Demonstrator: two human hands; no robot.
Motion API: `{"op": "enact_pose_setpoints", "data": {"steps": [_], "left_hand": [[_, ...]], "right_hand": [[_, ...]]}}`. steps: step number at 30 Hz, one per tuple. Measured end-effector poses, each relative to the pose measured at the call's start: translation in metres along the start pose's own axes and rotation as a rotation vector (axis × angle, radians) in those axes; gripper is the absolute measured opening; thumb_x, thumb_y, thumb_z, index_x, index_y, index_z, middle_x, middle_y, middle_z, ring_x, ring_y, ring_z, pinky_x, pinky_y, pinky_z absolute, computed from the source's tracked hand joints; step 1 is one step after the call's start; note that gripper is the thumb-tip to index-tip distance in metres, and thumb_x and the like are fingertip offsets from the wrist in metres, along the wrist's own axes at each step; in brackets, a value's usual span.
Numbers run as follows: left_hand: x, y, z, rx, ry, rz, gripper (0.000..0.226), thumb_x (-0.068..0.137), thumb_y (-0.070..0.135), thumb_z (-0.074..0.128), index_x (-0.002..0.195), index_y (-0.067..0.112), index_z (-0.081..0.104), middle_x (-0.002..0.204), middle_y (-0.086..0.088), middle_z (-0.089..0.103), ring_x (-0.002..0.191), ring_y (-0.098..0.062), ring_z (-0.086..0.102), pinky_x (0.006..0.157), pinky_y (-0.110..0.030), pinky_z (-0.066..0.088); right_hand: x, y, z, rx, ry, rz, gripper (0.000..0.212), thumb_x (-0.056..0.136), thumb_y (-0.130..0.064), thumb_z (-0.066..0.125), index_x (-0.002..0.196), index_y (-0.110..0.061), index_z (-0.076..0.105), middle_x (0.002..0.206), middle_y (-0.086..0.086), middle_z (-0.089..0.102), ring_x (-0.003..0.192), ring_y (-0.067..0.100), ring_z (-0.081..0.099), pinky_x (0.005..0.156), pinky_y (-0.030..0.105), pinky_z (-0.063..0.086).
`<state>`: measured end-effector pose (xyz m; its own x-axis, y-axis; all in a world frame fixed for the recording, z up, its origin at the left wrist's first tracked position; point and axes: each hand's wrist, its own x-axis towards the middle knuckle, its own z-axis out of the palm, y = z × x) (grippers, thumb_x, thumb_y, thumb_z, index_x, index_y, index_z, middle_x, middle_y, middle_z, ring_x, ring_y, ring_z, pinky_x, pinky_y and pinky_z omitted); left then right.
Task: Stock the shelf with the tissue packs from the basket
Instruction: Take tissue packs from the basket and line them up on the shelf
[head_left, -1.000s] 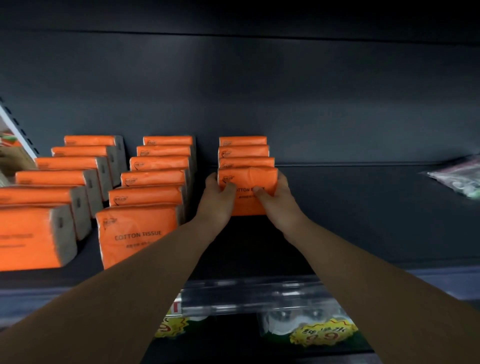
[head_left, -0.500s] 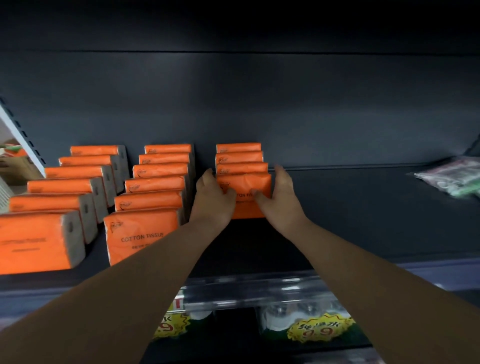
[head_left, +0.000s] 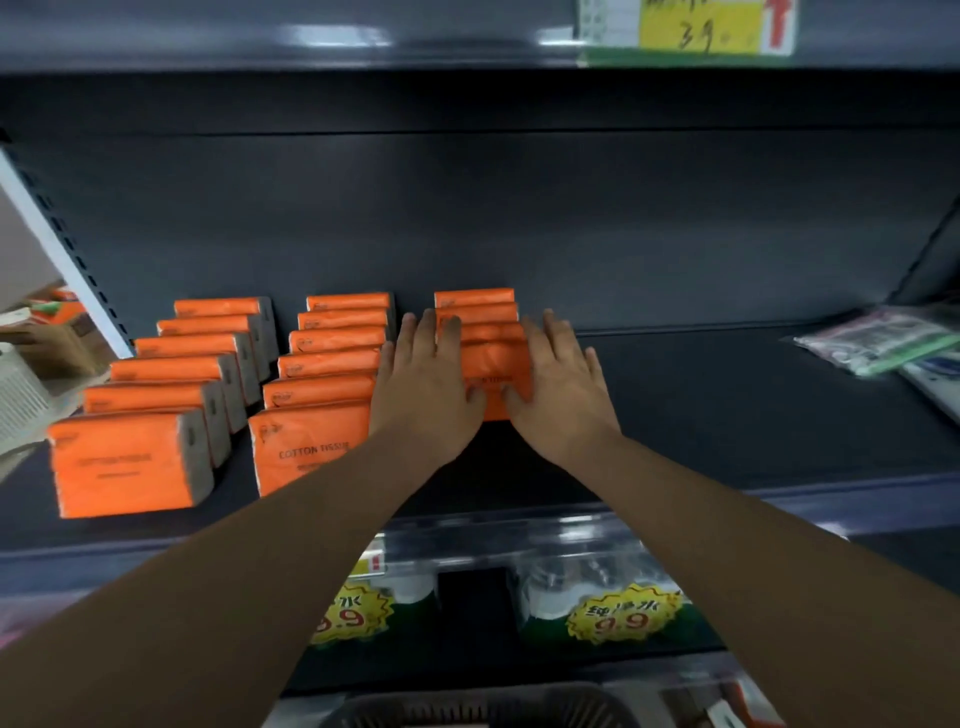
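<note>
**Hands open flat beside the front pack**

Both hands have let go of the front pack and spread out flat since a moment ago, and the view has tipped up to show a yellow price tag overhead.

The left hand lies against the left side of the front pack. The right hand lies against its right side. The fingers are straight and spread, not wrapped around anything. Both thumbs rest on the orange face of the pack. My guess is that the hands sit like this to nudge the pack straight and press it back against the ones behind it, so the row stays neat.

The front pack stands upright on the shelf, touching the rest of the short row behind it. Just left of the front pack is a middle row of packs, and further left is a far row. Both of those reach closer to the shelf edge than the short row does. So I think more packs should go in front of the front pack.

Far to the right of the front pack lies a clear bag on the same shelf. Below the front pack, on a lower level, are water bottles with yellow stickers. At the very bottom, the dark rim of the basket shows. I cannot see if any packs are left in it.
</note>
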<state>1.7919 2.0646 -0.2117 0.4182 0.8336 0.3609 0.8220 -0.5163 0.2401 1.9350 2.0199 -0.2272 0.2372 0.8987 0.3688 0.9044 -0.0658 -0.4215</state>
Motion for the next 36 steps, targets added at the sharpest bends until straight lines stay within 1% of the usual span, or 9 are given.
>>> {"op": "enact_pose_setpoints", "data": {"steps": [3, 8, 13, 16, 19, 27, 31, 36], "left_hand": [[-0.016, 0.001, -0.005, 0.081, 0.004, 0.045, 0.076, 0.089, 0.037, 0.05, 0.153, 0.017, 0.013, 0.161, -0.01, 0.007, 0.149, -0.027, -0.001, 0.121, -0.046, 0.003], [-0.048, -0.001, -0.012, 0.133, -0.006, 0.076, 0.074, 0.089, 0.039, 0.048, 0.152, 0.019, 0.014, 0.161, -0.008, 0.007, 0.149, -0.025, -0.003, 0.119, -0.045, 0.0], [-0.083, -0.004, -0.014, 0.23, -0.029, 0.086, 0.072, 0.091, 0.041, 0.044, 0.152, 0.018, 0.012, 0.161, -0.009, 0.006, 0.149, -0.026, -0.003, 0.119, -0.048, 0.002], [-0.103, -0.004, -0.016, 0.267, -0.064, 0.081, 0.074, 0.092, 0.043, 0.043, 0.153, 0.016, 0.01, 0.161, -0.009, 0.003, 0.149, -0.027, -0.003, 0.119, -0.049, 0.004], [-0.122, -0.005, -0.018, 0.291, -0.094, 0.082, 0.075, 0.092, 0.045, 0.042, 0.153, 0.016, 0.009, 0.161, -0.009, 0.003, 0.149, -0.027, -0.004, 0.119, -0.05, 0.004], [-0.179, -0.009, -0.011, 0.295, -0.172, 0.082, 0.073, 0.093, 0.043, 0.039, 0.153, 0.015, 0.009, 0.161, -0.01, 0.003, 0.149, -0.027, -0.003, 0.12, -0.05, 0.005], [-0.204, -0.01, -0.004, 0.286, -0.21, 0.074, 0.073, 0.092, 0.042, 0.041, 0.152, 0.013, 0.01, 0.161, -0.01, 0.002, 0.149, -0.027, -0.004, 0.12, -0.049, 0.005], [-0.235, -0.011, 0.009, 0.261, -0.254, 0.076, 0.075, 0.091, 0.04, 0.045, 0.151, 0.014, 0.01, 0.161, -0.012, 0.005, 0.149, -0.029, -0.001, 0.12, -0.05, 0.005]], "right_hand": [[-0.015, -0.006, -0.005, -0.03, -0.023, -0.018, 0.074, 0.09, -0.034, 0.051, 0.151, -0.025, 0.011, 0.16, 0.001, 0.003, 0.148, 0.018, -0.002, 0.119, 0.044, 0.0], [-0.046, -0.015, -0.012, -0.09, -0.023, -0.052, 0.074, 0.09, -0.035, 0.052, 0.151, -0.023, 0.011, 0.16, 0.002, 0.004, 0.148, 0.019, -0.002, 0.119, 0.046, 0.0], [-0.075, -0.021, -0.01, -0.175, -0.071, -0.065, 0.076, 0.092, -0.04, 0.05, 0.152, -0.022, 0.006, 0.161, 0.002, -0.001, 0.148, 0.02, -0.003, 0.12, 0.047, 0.002], [-0.095, -0.027, -0.008, -0.185, -0.082, -0.076, 0.076, 0.091, -0.04, 0.051, 0.152, -0.02, 0.008, 0.161, 0.004, 0.001, 0.148, 0.021, -0.001, 0.119, 0.048, 0.003], [-0.115, -0.03, -0.007, -0.202, -0.108, -0.097, 0.076, 0.092, -0.04, 0.05, 0.152, -0.019, 0.008, 0.161, 0.004, 0.001, 0.148, 0.022, -0.001, 0.118, 0.046, 0.001], [-0.174, -0.027, -0.006, -0.251, -0.234, -0.086, 0.074, 0.095, -0.042, 0.043, 0.153, -0.022, 0.002, 0.161, 0.002, -0.008, 0.148, 0.018, -0.008, 0.118, 0.043, -0.003], [-0.202, -0.027, -0.003, -0.238, -0.286, -0.083, 0.074, 0.095, -0.042, 0.043, 0.153, -0.02, 0.003, 0.161, 0.003, -0.008, 0.148, 0.02, -0.008, 0.119, 0.043, -0.002], [-0.234, -0.024, 0.012, -0.269, -0.335, -0.097, 0.075, 0.095, -0.043, 0.043, 0.152, -0.019, 0.001, 0.161, 0.003, -0.007, 0.148, 0.02, -0.007, 0.12, 0.045, 0.0]]}}
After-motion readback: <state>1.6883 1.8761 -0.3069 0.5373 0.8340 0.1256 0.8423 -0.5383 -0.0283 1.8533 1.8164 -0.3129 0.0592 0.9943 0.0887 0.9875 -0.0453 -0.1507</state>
